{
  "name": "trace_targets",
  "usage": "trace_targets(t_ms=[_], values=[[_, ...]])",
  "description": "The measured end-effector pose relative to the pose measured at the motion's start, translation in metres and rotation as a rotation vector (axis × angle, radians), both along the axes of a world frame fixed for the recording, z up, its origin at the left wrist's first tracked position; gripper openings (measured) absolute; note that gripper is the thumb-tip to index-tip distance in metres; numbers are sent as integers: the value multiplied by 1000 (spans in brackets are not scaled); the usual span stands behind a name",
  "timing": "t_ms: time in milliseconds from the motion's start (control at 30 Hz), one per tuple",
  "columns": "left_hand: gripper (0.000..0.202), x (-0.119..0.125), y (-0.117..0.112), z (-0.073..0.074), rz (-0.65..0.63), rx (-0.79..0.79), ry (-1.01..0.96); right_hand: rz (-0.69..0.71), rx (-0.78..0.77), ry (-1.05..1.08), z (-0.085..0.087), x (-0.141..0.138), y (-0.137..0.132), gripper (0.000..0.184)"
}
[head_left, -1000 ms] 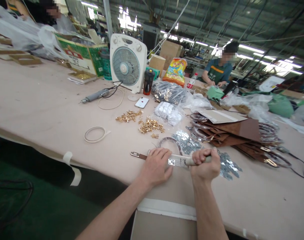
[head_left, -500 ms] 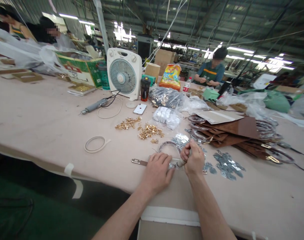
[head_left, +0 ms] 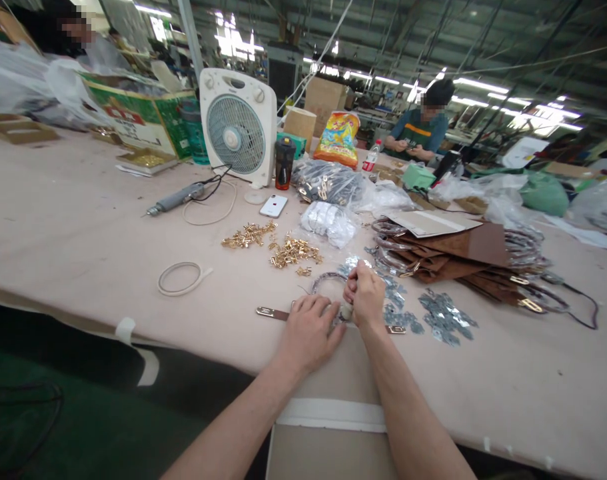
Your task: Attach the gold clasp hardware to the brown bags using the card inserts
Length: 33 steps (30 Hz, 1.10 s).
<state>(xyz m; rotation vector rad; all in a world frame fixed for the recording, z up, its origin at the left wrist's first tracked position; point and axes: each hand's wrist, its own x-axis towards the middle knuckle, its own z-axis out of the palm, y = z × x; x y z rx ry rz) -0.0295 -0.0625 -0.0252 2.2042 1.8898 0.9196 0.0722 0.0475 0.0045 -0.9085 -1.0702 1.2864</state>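
My left hand (head_left: 310, 327) lies flat with its fingers spread, pressing down a brown leather strap (head_left: 280, 315). One metal-plated end of the strap shows to the left, and another metal end (head_left: 396, 329) sticks out to the right. My right hand (head_left: 366, 297) is closed in a fist around a tool with a pale, rounded end (head_left: 346, 311); its handle is mostly hidden. That end is by my left fingertips, over the strap. Behind my hands a plastic-wrapped loop handle (head_left: 328, 279) arches up. Grey metal plates (head_left: 446, 317) are scattered to the right.
Gold metal fittings (head_left: 294, 252) lie in piles beyond my hands. Brown leather pieces (head_left: 448, 260) are stacked at right. Further off are a phone (head_left: 274, 206), a grey electric screwdriver (head_left: 176, 199), a fan (head_left: 238, 127) and a tape roll (head_left: 180, 278). A co-worker (head_left: 418, 130) sits across.
My right hand and the tool's pale end have moved left, closer to my left fingers. The strap's right end is now more exposed. The whole view has shifted a little.
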Motion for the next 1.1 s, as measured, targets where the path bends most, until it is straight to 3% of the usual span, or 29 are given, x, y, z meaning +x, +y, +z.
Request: trace_targets(t_ms=[167,367,567,833,1000,1100], values=[[31,-1,2,-4,13,-20,13,-31,65,-28,-2,-1,-7,47],[35,-3,5,-8,-10,-43,18,-95,265,-104,-5,2,-27,47],[30,-7,5,-6,-59,-49,4,-73,409,-199,-15,5,-42,47],[66,-8,-1,-1,-33,-28,-5,83,410,123,13,21,-42,38],[55,-7,-2,-1,-27,-16,-18,162,321,-26,7,17,-45,43],[58,-7,-3,0,-30,-17,-15,188,338,-52,12,16,-47,43]])
